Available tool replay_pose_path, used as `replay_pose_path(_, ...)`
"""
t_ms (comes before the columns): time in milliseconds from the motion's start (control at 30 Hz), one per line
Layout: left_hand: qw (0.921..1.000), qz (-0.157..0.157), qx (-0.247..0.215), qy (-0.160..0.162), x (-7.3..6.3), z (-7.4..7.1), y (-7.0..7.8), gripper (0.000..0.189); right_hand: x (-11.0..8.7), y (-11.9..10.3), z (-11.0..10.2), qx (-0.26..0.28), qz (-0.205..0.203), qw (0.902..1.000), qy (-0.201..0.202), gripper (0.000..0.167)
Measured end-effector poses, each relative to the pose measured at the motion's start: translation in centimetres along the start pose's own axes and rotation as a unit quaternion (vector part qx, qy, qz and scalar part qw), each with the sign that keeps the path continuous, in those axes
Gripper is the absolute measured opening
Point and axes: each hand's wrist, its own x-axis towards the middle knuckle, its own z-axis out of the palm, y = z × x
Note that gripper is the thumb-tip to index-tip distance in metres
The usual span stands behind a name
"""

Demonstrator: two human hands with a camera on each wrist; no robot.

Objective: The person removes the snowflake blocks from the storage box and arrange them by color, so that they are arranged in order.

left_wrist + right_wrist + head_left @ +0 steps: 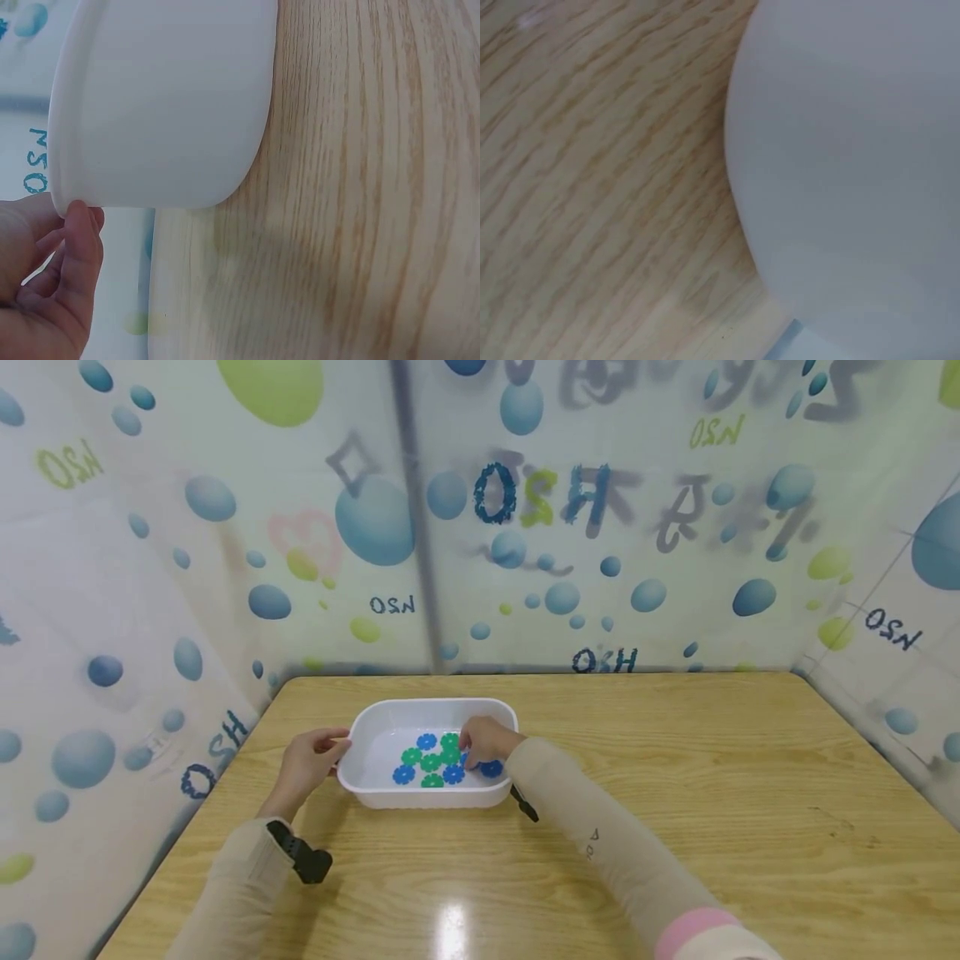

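A white plastic tub (431,798) with rounded corners stands on the table. Several green snowflake discs (431,763) and blue snowflake discs (403,774) lie spread over its floor, mostly in the middle and right part. At the tub's left end, my left hand (303,767) pinches the rim between thumb and fingers, seen close up in the left wrist view. My right hand (491,739) reaches over the right rim into the tub, fingers bent down among the discs; I cannot tell whether they grip one. Only the tub's outer wall (847,165) shows in the right wrist view.
The wooden table (675,793) extends to the right and in front of the tub. Behind it hangs a pale curtain (645,543) printed with blue and green bubbles. Dark straps (300,853) with a small device sit on the wrists.
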Motion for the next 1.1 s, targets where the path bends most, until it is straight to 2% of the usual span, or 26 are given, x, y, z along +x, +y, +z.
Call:
replay_pose_path(167,1.0000,-0.001,0.001,0.002,-0.08,-0.02,-0.01,0.033,0.01,-0.14,0.09,-0.010,0.003,0.9999,-0.006,0.030)
replay_pose_path(533,1.0000,-0.003,-0.004,0.001,-0.26,0.09,0.11,0.033,-0.16,-0.27,0.14,-0.027,0.002,0.9996,-0.010,0.022)
replay_pose_path(767,1.0000,-0.007,0.000,0.004,-0.24,0.08,0.33,0.033,-0.25,-0.21,0.10,-0.030,-0.012,0.9995,-0.004,0.023)
replay_pose_path(1100,1.0000,0.000,0.001,0.003,-0.26,0.04,0.17,0.033,-0.28,-0.13,-0.23,0.016,-0.032,0.9994,0.001,0.014)
